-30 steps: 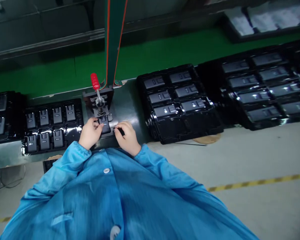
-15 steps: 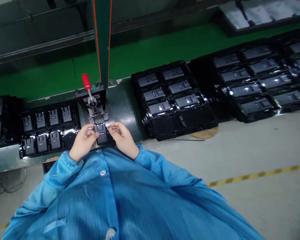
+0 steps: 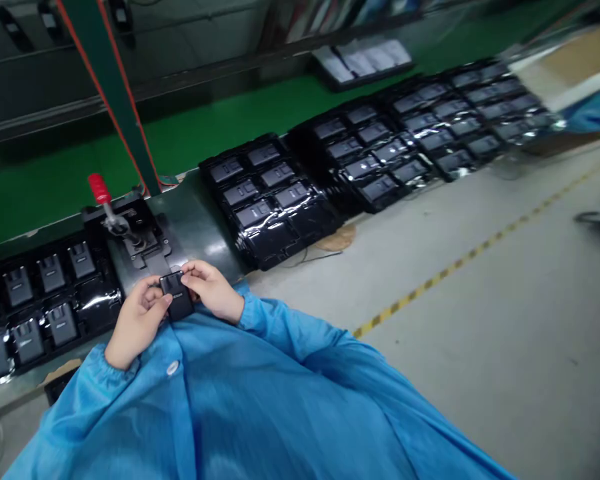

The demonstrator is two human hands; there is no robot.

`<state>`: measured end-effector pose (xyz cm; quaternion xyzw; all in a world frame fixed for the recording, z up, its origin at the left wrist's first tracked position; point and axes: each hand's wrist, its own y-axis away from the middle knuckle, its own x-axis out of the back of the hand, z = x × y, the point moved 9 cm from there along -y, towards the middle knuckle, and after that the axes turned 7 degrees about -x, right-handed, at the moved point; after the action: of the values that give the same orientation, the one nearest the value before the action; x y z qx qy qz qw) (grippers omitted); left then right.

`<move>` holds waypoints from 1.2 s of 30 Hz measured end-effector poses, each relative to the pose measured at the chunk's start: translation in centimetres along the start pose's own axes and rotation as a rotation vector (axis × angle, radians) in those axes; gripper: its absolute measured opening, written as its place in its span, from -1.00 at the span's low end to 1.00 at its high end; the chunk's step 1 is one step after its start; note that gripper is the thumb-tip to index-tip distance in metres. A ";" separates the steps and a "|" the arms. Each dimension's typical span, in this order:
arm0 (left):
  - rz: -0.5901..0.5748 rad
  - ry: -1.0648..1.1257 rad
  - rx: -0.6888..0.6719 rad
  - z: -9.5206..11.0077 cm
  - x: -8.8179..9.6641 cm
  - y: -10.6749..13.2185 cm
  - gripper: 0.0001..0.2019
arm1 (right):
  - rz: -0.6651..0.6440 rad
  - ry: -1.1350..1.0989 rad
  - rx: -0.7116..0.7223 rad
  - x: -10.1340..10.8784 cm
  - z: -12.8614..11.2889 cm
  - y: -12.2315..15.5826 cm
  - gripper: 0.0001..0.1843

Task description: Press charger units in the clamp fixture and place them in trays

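Note:
A small black rectangular device (image 3: 179,298) with pale lettering on its face is held in front of my blue smock. My left hand (image 3: 139,313) grips its left edge, thumb pressed on the front. At the device's upper right corner, my right hand (image 3: 209,288) pinches with thumb and fingers. Just beyond the hands stands a toggle clamp fixture (image 3: 130,233) with a red handle (image 3: 99,189), its lever raised.
To the left lies a black tray (image 3: 97,300) with rows of similar devices. Right of the fixture sits a stack of trays (image 3: 275,193), partly filled. More filled trays (image 3: 365,150) continue rightward. A green post (image 3: 113,93) rises behind the fixture. Another person's blue sleeve (image 3: 595,110) shows far right.
The view has swung to the right, so the bench has shifted left in the picture. Both hands have drawn the device back from the fixture, closer to my body, and tilted it.

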<state>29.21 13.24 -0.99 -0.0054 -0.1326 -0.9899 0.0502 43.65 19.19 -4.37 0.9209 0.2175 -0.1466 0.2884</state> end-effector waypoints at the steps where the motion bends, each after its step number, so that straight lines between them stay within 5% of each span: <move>1: -0.017 0.001 0.002 0.0 -0.4 -0.1 -0.51 | 0.005 -0.007 0.005 0.4 -0.1 0.2 -0.65; 11: -0.239 -0.031 -0.009 1.7 -7.3 -2.2 -0.41 | 0.137 0.036 0.173 6.4 -3.6 4.5 -0.63; 14: -0.303 -0.033 -0.018 1.8 -8.9 -2.4 -0.35 | 0.321 0.049 0.271 11.3 -6.4 6.1 -0.61; 17: -0.338 -0.062 -0.011 1.3 -9.4 -2.3 -0.38 | 0.616 0.112 0.417 18.5 -10.4 8.2 -0.60; 21: -0.355 -0.139 0.009 0.5 -8.8 -2.0 -0.48 | 1.039 0.175 0.416 28.1 -14.1 10.6 -0.75; 24: -0.331 -0.175 0.011 0.2 -7.8 -1.7 -0.50 | 1.164 0.200 0.327 32.4 -15.0 10.7 -0.83; 30: -0.253 -0.197 0.036 -1.0 -4.6 -1.0 -0.50 | 1.217 0.327 0.251 35.2 -14.9 9.6 -0.85; 36: -0.149 -0.247 0.020 -1.3 -1.3 0.9 -0.55 | 1.170 0.635 0.163 34.6 -16.1 9.8 -0.85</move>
<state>30.59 12.14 -2.06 -0.1169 -0.1478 -0.9813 -0.0400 80.54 32.43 -0.76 0.9043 -0.2552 0.2958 0.1721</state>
